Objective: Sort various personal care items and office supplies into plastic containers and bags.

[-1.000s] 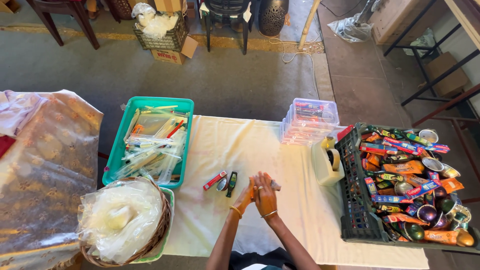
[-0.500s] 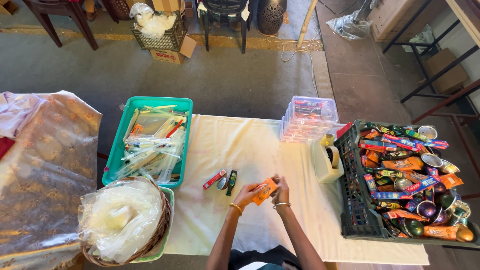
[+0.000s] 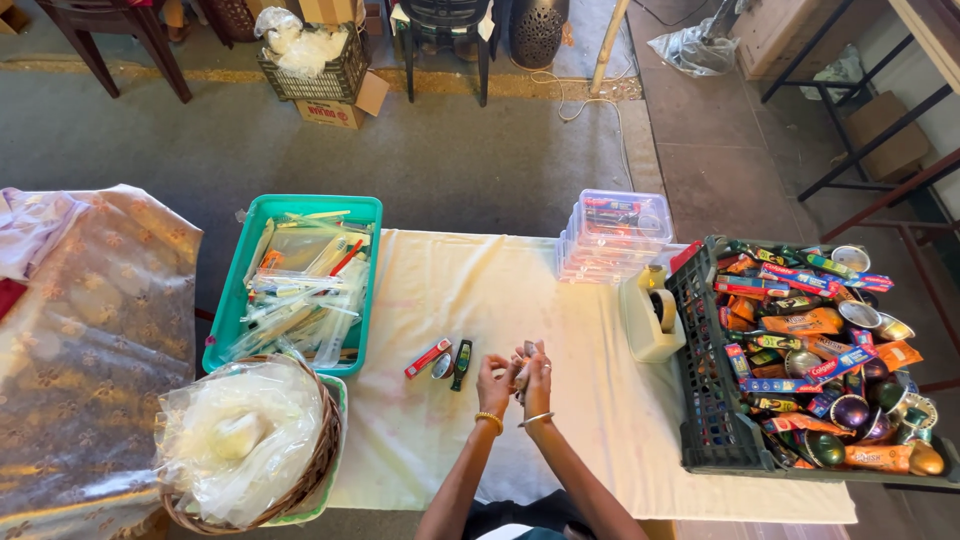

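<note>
— What have your hands got just now?

— My left hand (image 3: 495, 380) and my right hand (image 3: 537, 372) are pressed close together over the cream tablecloth (image 3: 480, 290), fingers curled inward around a small greyish thing (image 3: 524, 362) held between them. It is too small and too covered by my fingers for me to tell what it is. Both hands are closed on it, the left with a yellow bangle at the wrist, the right with a silvery one.

— And what lies beside them?

— Just to the left of my left hand, three small items lie on the cloth: a red flat packet (image 3: 428, 358), a small round tin (image 3: 442, 366) touching it, and a dark green narrow packet (image 3: 461, 364) next to that.

— Further out?

— To my right stands a cream tape dispenser (image 3: 650, 318), and beyond it a dark plastic crate (image 3: 705, 400) piled with coloured tubes, packets and shiny round tins. Behind the dispenser is a stack of clear lidded boxes (image 3: 615, 235). To my left, a teal tray (image 3: 305, 205) holds long clear-wrapped items, and nearer to me a wicker basket (image 3: 320, 460) holds crumpled clear plastic bags.
</note>
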